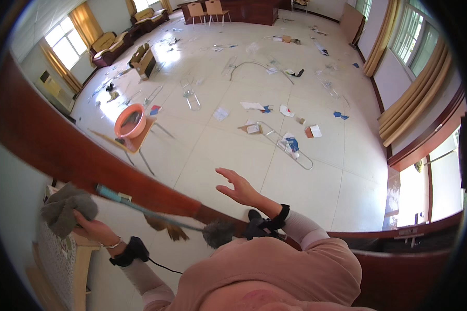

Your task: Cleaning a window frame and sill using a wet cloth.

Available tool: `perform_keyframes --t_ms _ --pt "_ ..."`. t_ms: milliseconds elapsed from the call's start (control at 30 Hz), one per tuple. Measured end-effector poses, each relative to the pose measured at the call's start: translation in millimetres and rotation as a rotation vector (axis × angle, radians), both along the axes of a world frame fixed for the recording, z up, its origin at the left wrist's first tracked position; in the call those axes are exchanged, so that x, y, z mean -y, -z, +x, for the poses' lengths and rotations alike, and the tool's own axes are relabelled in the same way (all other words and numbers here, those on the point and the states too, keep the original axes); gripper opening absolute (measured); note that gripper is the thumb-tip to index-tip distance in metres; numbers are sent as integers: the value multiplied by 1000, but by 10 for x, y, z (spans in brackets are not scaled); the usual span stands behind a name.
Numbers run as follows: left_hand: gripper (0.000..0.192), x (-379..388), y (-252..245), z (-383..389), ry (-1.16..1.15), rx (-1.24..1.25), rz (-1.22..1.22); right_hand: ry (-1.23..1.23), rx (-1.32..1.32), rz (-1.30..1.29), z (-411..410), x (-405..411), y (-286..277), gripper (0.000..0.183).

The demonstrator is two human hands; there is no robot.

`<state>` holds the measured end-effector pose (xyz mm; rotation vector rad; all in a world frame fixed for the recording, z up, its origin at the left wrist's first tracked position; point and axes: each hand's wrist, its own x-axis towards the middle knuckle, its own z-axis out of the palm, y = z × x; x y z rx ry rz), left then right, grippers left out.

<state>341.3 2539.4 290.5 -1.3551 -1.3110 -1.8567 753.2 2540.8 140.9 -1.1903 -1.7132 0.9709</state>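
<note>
At the lower left, my left hand [95,231] grips a grey cloth [70,206], bunched and hanging over its fingers. My right hand [239,189] is held out in front of me with fingers apart and nothing in it; the tiled floor shows behind it. Between the two runs a long red-brown wooden edge [148,186], bent by the lens. Along it lies the teal handle of a duster [116,194], whose grey fluffy head [219,233] is close to my body. Black bands sit on both wrists.
A chair [140,144] bears an orange basin [130,120] ahead on the left. Metal frames [284,145], paper scraps and a cardboard box [143,62] litter the floor. A cabinet with a patterned cover [58,248] stands lower left, a brown broom head [167,227] near it.
</note>
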Motion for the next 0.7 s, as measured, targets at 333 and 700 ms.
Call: perform_keyframes --t_ms 333,700 --pt "50 -1064 -551 82 -663 -428 -166 220 0 -173 1150 -611 560 52" --pt "45 -1102 -575 -293 -1110 -539 -253 138 -15 -182 1076 -1426 341 51"
